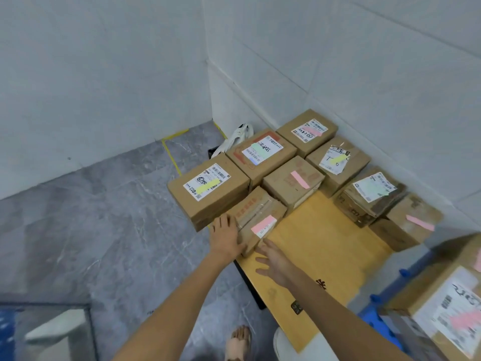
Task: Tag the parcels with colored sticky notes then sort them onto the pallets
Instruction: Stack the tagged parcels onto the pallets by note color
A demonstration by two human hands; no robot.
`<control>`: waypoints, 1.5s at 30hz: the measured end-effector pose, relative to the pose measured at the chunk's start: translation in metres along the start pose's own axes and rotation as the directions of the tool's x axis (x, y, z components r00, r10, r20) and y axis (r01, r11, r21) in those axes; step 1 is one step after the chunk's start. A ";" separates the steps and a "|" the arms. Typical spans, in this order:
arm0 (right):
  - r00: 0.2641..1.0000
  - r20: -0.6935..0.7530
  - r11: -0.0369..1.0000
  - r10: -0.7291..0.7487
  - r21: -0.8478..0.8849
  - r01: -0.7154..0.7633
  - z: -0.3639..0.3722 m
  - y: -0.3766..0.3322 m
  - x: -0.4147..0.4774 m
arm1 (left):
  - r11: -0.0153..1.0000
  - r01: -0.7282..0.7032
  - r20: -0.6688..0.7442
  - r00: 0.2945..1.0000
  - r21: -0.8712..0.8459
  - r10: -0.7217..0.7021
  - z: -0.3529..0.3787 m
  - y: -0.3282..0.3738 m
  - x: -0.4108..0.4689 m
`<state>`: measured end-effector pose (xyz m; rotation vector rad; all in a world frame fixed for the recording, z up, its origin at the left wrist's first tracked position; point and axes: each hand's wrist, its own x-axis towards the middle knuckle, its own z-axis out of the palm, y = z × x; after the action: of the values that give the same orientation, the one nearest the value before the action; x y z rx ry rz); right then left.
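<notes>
A small taped cardboard parcel [260,217] with a pink sticky note [263,224] lies at the near left corner of the yellow pallet board [322,241]. My left hand [226,237] rests flat against its left side, fingers straight. Just below the parcel's near corner, my right hand [273,261] hovers with spread fingers and holds nothing. Several more parcels stand behind it: one with a yellow note [208,185], one with a green note [260,149], one with a pink note [299,179].
Further tagged parcels [369,190] line the white wall on the right. A blue pallet [374,319] at lower right carries a large box with a pink note [447,308]. Yellow floor tape [169,149] marks the corner. A white shoe [239,136] lies behind the boxes.
</notes>
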<state>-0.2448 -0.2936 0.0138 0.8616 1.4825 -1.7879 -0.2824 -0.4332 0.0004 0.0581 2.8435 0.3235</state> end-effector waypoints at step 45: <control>0.902 -0.430 0.799 -0.030 0.532 0.280 -0.404 0.237 -0.315 | 0.794 -0.606 0.107 0.787 -0.056 0.608 0.062 0.397 -0.253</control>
<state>0.1611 0.0928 0.0813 1.5317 1.2634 -2.3603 -0.0185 -0.0514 0.0996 0.9749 2.6189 0.4538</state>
